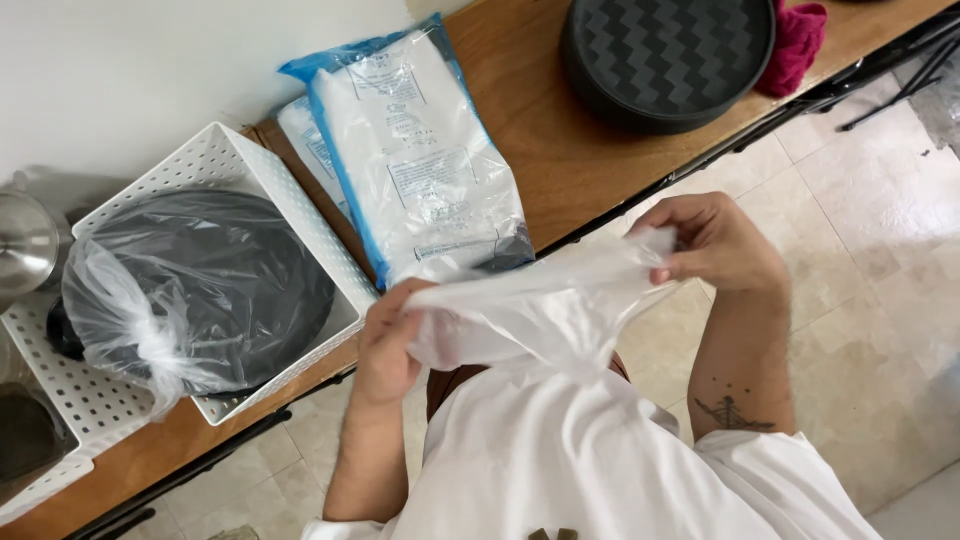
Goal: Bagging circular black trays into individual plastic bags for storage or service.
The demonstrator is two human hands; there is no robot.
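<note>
Gripping a thin clear bag (pixel 545 305) at both ends, the left hand (pixel 385 345) and right hand (pixel 715 245) close their fingers on its film, stretched between them over the floor. Just beyond the left fingers lie white packs (pixel 420 160) on the table (pixel 560 150); a basket (pixel 240 170) with a bagged pan (pixel 200 280) sits farther left.

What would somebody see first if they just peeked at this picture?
First, the two hands, left hand and right hand, stretching a thin clear plastic bag between them in the middle. Next, the dark round pan wrapped in plastic, sitting in a white basket at the left on the wooden table.
</note>
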